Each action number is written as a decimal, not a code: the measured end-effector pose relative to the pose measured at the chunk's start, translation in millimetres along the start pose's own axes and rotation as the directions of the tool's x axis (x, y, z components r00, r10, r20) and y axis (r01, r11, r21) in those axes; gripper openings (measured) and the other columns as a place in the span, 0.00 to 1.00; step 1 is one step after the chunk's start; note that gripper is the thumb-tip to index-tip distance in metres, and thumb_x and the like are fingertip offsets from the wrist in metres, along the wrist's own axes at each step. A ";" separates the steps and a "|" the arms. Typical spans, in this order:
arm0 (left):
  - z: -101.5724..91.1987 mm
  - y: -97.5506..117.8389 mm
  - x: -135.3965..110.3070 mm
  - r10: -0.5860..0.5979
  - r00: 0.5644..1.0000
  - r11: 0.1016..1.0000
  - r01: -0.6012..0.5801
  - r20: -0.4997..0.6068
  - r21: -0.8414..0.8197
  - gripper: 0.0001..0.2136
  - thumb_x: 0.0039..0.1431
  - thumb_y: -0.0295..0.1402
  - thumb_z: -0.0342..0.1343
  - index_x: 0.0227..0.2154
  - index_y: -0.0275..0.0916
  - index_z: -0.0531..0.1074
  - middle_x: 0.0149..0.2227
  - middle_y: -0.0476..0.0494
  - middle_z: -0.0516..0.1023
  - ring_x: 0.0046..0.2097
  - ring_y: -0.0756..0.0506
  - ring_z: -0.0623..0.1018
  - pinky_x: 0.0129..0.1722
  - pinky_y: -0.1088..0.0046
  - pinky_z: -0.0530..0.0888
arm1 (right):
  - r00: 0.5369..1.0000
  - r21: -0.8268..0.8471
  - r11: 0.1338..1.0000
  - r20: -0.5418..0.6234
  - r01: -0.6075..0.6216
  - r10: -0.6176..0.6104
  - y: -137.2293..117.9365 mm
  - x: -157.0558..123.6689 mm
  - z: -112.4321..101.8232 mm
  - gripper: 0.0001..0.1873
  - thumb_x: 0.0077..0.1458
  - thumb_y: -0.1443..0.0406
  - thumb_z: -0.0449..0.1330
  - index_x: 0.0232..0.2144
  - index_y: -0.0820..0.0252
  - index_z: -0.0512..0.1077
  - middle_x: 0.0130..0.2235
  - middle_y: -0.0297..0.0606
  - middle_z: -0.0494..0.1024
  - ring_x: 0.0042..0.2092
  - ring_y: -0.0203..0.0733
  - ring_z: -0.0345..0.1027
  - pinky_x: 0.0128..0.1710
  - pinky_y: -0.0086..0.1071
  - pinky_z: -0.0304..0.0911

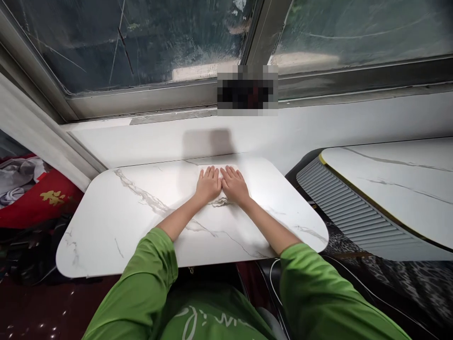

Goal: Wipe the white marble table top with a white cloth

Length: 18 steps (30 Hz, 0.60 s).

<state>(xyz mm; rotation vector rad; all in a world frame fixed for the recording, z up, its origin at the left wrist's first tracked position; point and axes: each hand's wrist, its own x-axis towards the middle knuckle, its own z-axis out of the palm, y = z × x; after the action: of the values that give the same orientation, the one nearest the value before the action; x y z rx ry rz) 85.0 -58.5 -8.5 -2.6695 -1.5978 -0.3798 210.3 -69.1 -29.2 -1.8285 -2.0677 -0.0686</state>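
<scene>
My left hand (209, 183) and my right hand (235, 185) lie side by side, palms down, with their fingers stretched out away from me. Both rest on a flat white folded piece, perhaps a cloth (220, 202), whose wavy, layered near edge shows below the hands. Most of it is hidden under them, and its exact kind is not clear. Beneath it is a white marble-patterned table (102, 226) with rounded corners. Neither hand is gripping anything.
A white ledge wall and a metal-framed window (141, 101) stand behind the table. To the right is a second marble-topped piece with a ribbed grey side (347, 215). At left lies a red bag (46, 200) with gold markings, and a white cable (371, 295) runs at lower right.
</scene>
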 end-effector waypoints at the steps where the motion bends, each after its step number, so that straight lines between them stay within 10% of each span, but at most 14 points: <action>1: -3.3 0.7 -13.6 0.017 1.000 1.000 -0.017 0.001 0.009 0.23 0.68 0.33 0.35 0.62 0.30 0.56 0.65 0.36 0.56 0.66 0.42 0.55 0.65 0.59 0.50 | 1.000 -0.022 1.000 0.000 0.023 -0.023 -6.3 -12.7 -2.5 0.28 0.62 0.66 0.39 0.61 0.73 0.59 0.64 0.52 0.58 0.66 0.52 0.48 0.63 0.49 0.45; 10: -38.7 -4.8 -140.1 0.199 0.977 0.977 -0.205 0.080 0.064 0.24 0.69 0.36 0.36 0.64 0.31 0.52 0.66 0.35 0.51 0.68 0.41 0.49 0.65 0.57 0.49 | 0.963 -0.030 0.964 -0.048 0.265 -0.266 -61.4 -118.2 -25.6 0.30 0.59 0.65 0.45 0.62 0.74 0.57 0.58 0.56 0.66 0.61 0.59 0.57 0.59 0.51 0.54; 18: -38.0 -39.5 -97.2 0.052 0.981 0.998 -0.044 0.188 -0.043 0.25 0.68 0.35 0.36 0.64 0.32 0.48 0.66 0.40 0.52 0.68 0.45 0.49 0.66 0.61 0.47 | 0.978 0.043 0.977 0.000 0.210 -0.210 -76.1 -74.9 -8.3 0.29 0.62 0.64 0.40 0.60 0.78 0.58 0.63 0.58 0.59 0.65 0.57 0.47 0.63 0.50 0.46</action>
<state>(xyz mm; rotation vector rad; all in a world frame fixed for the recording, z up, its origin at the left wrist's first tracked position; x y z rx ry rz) -0.8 -128.8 3.4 -2.8439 -1.5817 -0.1611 145.1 -154.0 -28.7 -1.5815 -2.2408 -0.0756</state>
